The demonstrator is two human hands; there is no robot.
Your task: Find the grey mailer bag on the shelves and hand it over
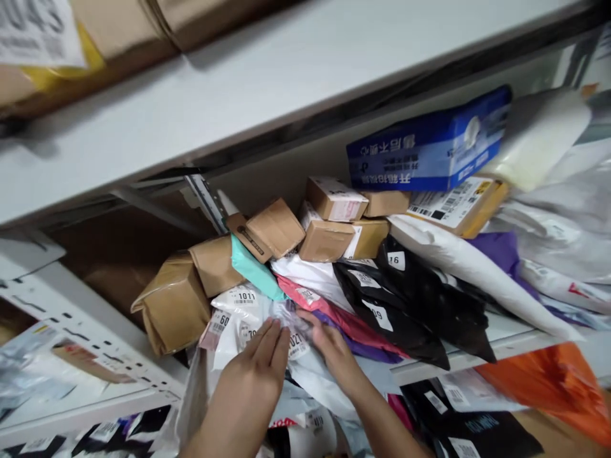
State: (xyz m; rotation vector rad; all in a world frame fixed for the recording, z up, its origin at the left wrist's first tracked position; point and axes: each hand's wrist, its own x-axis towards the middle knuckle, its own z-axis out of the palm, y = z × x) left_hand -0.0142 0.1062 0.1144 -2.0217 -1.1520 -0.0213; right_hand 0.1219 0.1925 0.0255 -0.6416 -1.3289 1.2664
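Note:
My left hand (260, 366) lies with its fingers stretched out against white plastic mailer bags on a shelf. Beside its fingertips is a pale mailer bag (315, 375) with a label ending in 027. My right hand (331, 346) touches that bag from the other side, index finger and thumb extended and apart; its other fingers are mostly hidden. Just above the hands are a white bag labelled 1011 (238, 302) and a turquoise bag (255, 267). A pink-red bag (329, 312) and a purple bag (365, 348) lie behind my right hand.
Brown cardboard boxes (174, 305) are stacked along the back and left. Black bags (429, 305) and a long white bag (472, 273) lie to the right, below a blue parcel (429, 146). An upper shelf (267, 83) overhangs; a perforated white upright (95, 324) stands left.

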